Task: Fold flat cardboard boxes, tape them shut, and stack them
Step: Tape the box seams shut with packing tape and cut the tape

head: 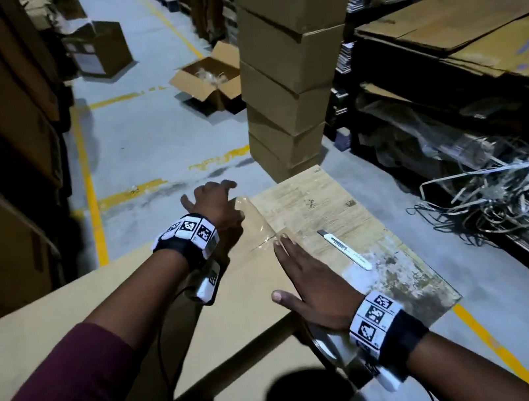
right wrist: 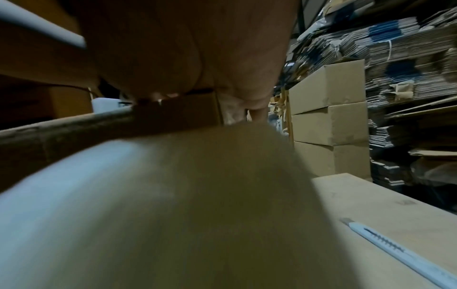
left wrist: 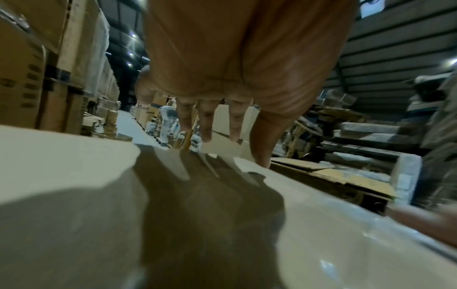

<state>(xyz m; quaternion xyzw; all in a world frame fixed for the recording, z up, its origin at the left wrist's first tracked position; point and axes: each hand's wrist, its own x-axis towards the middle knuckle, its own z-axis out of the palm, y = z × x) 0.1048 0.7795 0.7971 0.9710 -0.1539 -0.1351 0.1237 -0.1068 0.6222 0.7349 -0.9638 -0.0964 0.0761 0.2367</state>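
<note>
While the head view shows the right hand flat, fingers straight, on the cardboard box lying on the table, only the left wrist view shows the left hand with fingers spread above it, holding nothing.

A warehouse or packing store. A grey concrete floor marked with yellow lines runs up the centre of the head view as an aisle. Tall cartons line the left edge, a stack of sealed boxes rises at upper centre, and shelves of flattened cardboard with loose strapping fill the right side.
</note>
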